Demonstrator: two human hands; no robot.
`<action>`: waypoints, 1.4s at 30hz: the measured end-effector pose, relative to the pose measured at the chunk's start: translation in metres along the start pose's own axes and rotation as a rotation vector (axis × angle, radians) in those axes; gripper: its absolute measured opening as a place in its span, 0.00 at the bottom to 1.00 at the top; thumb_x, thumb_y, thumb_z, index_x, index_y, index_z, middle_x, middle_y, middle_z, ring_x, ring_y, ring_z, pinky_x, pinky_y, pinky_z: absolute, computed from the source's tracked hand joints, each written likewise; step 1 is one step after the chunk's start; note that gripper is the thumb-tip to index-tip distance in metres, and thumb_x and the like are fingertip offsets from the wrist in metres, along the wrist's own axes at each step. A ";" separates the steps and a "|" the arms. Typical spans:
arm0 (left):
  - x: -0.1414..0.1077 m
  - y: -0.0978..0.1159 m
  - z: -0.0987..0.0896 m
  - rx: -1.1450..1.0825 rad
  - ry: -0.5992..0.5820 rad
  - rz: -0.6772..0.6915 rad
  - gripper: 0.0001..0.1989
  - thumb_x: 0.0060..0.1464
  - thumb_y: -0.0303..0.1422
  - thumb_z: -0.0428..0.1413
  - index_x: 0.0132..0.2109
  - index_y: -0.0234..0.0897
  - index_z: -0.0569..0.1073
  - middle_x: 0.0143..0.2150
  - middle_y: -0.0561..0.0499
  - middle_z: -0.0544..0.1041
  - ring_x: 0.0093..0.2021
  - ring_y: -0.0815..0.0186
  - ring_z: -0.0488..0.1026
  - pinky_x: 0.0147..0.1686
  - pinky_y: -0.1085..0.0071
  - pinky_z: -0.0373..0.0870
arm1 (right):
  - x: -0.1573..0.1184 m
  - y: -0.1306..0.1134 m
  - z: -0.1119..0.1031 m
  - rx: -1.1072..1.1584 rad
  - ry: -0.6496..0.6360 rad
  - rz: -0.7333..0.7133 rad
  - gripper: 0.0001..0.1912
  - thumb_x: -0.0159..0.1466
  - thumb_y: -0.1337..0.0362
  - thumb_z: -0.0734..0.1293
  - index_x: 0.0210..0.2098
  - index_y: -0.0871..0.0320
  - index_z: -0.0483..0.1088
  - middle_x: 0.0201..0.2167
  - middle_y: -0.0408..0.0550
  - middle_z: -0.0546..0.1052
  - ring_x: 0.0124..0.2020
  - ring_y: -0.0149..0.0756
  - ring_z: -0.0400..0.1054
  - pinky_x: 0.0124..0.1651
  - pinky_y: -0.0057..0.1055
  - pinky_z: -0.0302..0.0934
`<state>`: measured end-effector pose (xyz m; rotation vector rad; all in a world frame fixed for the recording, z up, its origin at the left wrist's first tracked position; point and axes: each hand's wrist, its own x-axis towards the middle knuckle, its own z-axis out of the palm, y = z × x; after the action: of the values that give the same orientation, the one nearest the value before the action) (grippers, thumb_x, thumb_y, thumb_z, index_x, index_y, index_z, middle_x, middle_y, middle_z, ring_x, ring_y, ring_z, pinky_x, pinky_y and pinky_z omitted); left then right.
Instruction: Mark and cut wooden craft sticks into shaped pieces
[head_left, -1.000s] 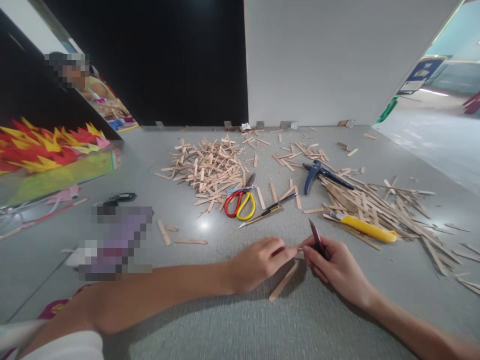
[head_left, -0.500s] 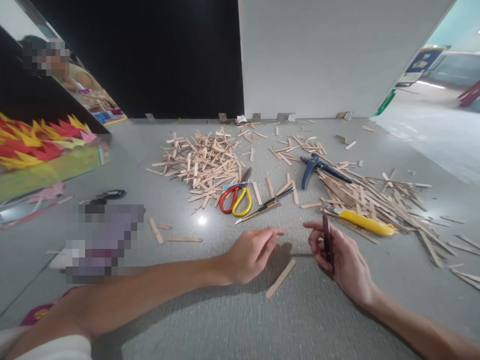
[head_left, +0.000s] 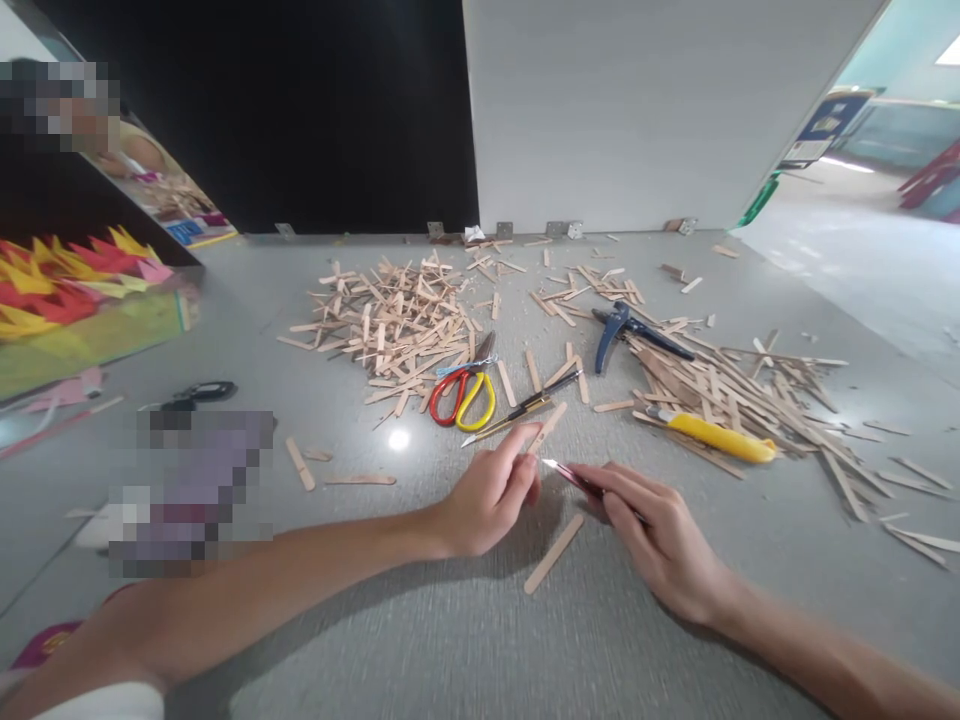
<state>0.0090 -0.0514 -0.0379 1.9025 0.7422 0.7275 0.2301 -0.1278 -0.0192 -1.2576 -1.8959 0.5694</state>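
Between thumb and fingers, my left hand (head_left: 484, 500) pinches a short wooden craft stick (head_left: 550, 426), tilted up to the right. My right hand (head_left: 660, 535) is closed round a slim dark-pink craft knife (head_left: 581, 482), its pale pointed tip close to the stick; whether they touch I cannot tell. Another craft stick (head_left: 553, 555) lies on the grey surface between my hands. Just beyond them rest a thin black-and-gold pen-like tool (head_left: 532, 404) and scissors (head_left: 463, 392) with one red and one yellow handle.
A heap of craft sticks (head_left: 397, 320) lies beyond my left hand. At right, blue-handled cutters (head_left: 616, 335) and a yellow utility knife (head_left: 716, 438) rest on more sticks. Black and white panels (head_left: 660, 110) stand at the back. A person (head_left: 135, 150) sits far left, behind folded paper (head_left: 67, 270).
The right hand has turned the craft knife from upright to pointing left and brought it to the left hand. A craft stick now shows clearly in the left fingers. The view has shifted slightly.
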 end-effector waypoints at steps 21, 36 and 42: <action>-0.002 0.002 -0.001 0.062 -0.042 0.082 0.15 0.75 0.35 0.41 0.57 0.36 0.68 0.27 0.57 0.74 0.24 0.68 0.68 0.29 0.72 0.63 | -0.004 0.005 0.005 -0.001 0.021 0.021 0.17 0.74 0.67 0.63 0.56 0.62 0.79 0.42 0.53 0.88 0.35 0.33 0.83 0.41 0.24 0.77; 0.009 0.005 -0.007 -0.243 0.014 -0.171 0.13 0.66 0.38 0.45 0.45 0.38 0.72 0.24 0.60 0.56 0.25 0.66 0.54 0.29 0.69 0.54 | -0.001 0.004 0.003 -0.016 -0.078 0.049 0.20 0.76 0.63 0.61 0.57 0.61 0.81 0.31 0.51 0.84 0.28 0.34 0.76 0.31 0.28 0.73; 0.008 0.004 -0.007 -0.199 0.002 -0.148 0.14 0.67 0.38 0.46 0.45 0.38 0.73 0.24 0.60 0.58 0.25 0.66 0.55 0.29 0.69 0.53 | -0.002 0.002 0.004 -0.019 -0.036 0.042 0.19 0.75 0.65 0.61 0.56 0.61 0.81 0.35 0.52 0.85 0.29 0.34 0.78 0.33 0.27 0.72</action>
<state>0.0097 -0.0429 -0.0302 1.6499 0.7731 0.6839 0.2286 -0.1284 -0.0236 -1.3103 -1.9117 0.6013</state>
